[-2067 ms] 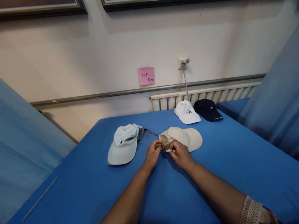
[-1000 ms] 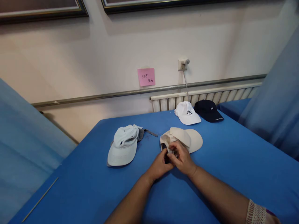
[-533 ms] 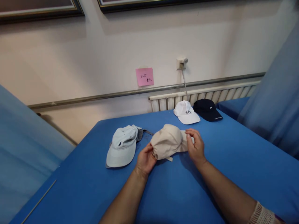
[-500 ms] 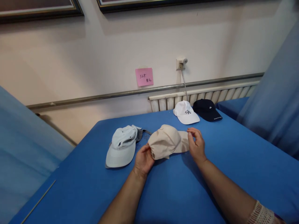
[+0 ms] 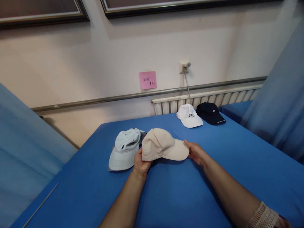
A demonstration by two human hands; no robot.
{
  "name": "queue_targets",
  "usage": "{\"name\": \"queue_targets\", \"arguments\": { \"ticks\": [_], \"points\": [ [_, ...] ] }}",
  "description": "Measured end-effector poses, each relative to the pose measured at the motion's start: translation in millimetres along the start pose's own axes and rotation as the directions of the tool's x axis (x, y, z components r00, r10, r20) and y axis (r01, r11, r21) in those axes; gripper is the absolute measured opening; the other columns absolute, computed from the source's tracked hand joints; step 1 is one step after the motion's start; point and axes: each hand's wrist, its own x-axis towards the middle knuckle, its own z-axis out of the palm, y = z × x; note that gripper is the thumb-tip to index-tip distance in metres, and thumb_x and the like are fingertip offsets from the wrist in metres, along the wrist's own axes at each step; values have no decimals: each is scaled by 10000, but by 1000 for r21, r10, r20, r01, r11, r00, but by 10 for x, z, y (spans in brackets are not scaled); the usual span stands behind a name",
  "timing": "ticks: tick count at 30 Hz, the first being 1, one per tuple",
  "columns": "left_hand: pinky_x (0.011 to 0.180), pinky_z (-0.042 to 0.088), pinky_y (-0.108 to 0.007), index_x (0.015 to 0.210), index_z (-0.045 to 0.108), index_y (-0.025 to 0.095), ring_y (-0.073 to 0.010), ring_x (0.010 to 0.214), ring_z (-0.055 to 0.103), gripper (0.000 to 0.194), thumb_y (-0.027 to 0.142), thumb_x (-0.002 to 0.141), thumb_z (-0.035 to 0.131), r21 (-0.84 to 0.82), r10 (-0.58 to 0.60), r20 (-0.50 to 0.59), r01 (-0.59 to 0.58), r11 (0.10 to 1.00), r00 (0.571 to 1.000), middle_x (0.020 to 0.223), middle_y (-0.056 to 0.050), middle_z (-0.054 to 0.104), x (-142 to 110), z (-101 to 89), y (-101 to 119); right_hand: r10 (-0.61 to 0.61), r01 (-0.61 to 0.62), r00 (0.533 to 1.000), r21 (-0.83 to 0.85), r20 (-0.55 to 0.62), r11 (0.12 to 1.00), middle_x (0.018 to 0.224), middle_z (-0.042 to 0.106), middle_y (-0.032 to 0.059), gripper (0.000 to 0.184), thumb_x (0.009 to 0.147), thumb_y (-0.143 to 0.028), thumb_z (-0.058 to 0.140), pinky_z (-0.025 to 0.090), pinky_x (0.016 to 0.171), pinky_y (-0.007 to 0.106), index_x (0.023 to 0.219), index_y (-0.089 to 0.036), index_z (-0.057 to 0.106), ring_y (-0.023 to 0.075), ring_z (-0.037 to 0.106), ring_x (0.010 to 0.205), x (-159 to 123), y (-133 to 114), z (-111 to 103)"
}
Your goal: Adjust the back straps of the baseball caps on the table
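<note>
Currently, a beige cap [image 5: 163,145] is held between the person's two bare hands above the middle of the blue-covered bench [image 5: 178,193], its brim pointing right. The left hand [image 5: 140,163] has its grip around the lower back of the crown, while the right hand [image 5: 195,152] keeps a pinching grip on the brim's far end, some fingers hidden behind it. Whether the beige cap touches the bench is hard to tell. Just to its left, a light blue cap [image 5: 125,145] sits with its brim toward the person. Farther back, a white cap [image 5: 189,116] and a black cap [image 5: 210,113] sit side by side near the radiator [image 5: 162,107]. A thin rod [image 5: 40,205] lies at the bench's left edge.
</note>
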Motion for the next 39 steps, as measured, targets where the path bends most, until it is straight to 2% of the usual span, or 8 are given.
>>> {"name": "queue_targets", "arguments": {
  "ticks": [5, 12, 15, 20, 26, 29, 33, 39],
  "points": [
    [976, 503, -360, 1386, 479, 157, -207, 989, 704, 457, 213, 955, 338, -37, 32, -104, -36, 999, 994, 1066, -110, 740, -3, 84, -36, 160, -220, 968, 354, 192, 909, 911, 761, 100, 230, 935, -219, 510, 608, 706, 292, 1066, -95, 653, 180, 731, 768, -36, -76, 34],
    [843, 557, -338, 1094, 623, 92, -228, 978, 688, 386, 420, 928, 505, 78, 17, -288, 5, 997, 958, 1039, -174, 702, -68, 359, -301, -25, 8, 1000, 656, 16, 755, 925, 765, -4, 147, 900, -165, 562, 590, 652, 219, 1004, -200, 661, 129, 719, 802, -7, -135, 57],
    [863, 529, -333, 1112, 636, 137, -219, 1018, 668, 313, 329, 865, 645, 311, -24, -236, 99, 945, 971, 1174, -151, 667, -109, 461, -569, -43, -14, 996, 610, 79, 792, 929, 760, -21, 172, 835, -130, 647, 542, 561, 185, 980, -220, 670, 107, 699, 737, -54, -7, 165],
    [884, 492, -332, 1061, 662, 168, -209, 1017, 650, 323, 295, 778, 754, 545, 81, -154, 16, 838, 985, 1142, -114, 686, -148, 505, -847, -111, -5, 971, 483, 211, 875, 1039, 743, 11, 289, 775, -235, 760, 533, 682, 224, 1050, -228, 671, 133, 689, 849, -290, 197, 424],
    [824, 521, -294, 912, 668, 153, -166, 839, 672, 255, 252, 712, 793, 534, 343, -148, -217, 817, 928, 906, -55, 721, -158, 603, -505, -18, -44, 889, 125, 458, 991, 1045, 731, 106, 388, 800, -418, 731, 496, 663, 255, 1089, -168, 662, 165, 694, 810, -485, 202, 495],
    [733, 546, -262, 927, 675, 144, -151, 777, 677, 217, 218, 740, 757, 538, 496, -180, -338, 773, 849, 916, -55, 728, -263, 691, -112, 16, -56, 881, 69, 473, 996, 994, 734, 93, 438, 798, -427, 731, 485, 630, 253, 1146, -184, 625, 155, 688, 754, -465, 190, 451],
    [649, 553, -204, 811, 672, 123, -124, 697, 664, 26, 127, 812, 646, 579, 730, -287, -495, 648, 621, 806, -26, 725, -512, 676, 428, 42, -77, 885, 57, 463, 995, 969, 726, 91, 393, 790, -411, 739, 477, 611, 241, 1078, -164, 635, 138, 672, 719, -403, 194, 406],
    [590, 555, -210, 746, 645, 106, -126, 612, 646, 120, 32, 802, 569, 651, 774, -478, -425, 629, 414, 705, -26, 706, -900, 349, 837, 53, -76, 873, 29, 485, 997, 936, 719, 78, 330, 783, -358, 751, 470, 617, 235, 1020, -155, 644, 128, 659, 714, -364, 227, 393]
  ]
}}
